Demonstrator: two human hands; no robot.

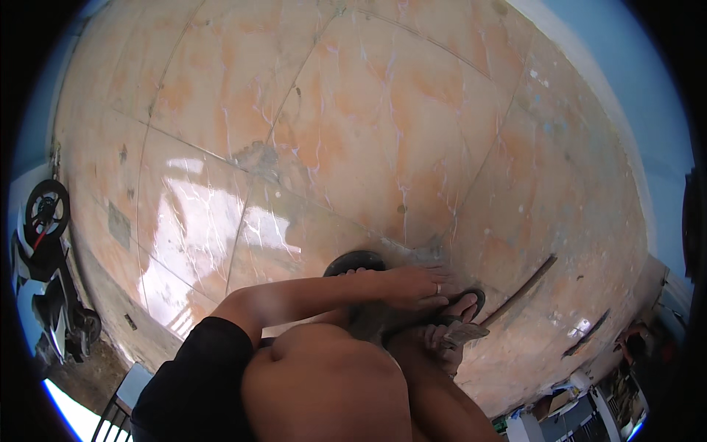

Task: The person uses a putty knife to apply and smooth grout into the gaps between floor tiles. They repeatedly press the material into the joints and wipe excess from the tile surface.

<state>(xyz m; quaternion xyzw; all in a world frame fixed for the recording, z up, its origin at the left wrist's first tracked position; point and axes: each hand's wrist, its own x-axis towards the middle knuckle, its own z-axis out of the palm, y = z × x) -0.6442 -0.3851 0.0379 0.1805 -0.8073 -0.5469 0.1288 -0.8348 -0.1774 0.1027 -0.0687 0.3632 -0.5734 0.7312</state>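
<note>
Left hand (416, 286) lies flat, fingers extended, palm pressing down on a dark rounded sandal (356, 261) on the orange marbled tile floor (353, 132) — right hand (442, 340) mostly hidden beneath, curled around a small grey flat tool (464, 333); thin dark stick (519, 291) lies just right

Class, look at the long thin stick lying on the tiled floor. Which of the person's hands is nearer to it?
The right hand. It sits low, close beside the lower end of the stick, holding a flat tool. The left hand reaches across, lying farther left of the stick.
</note>
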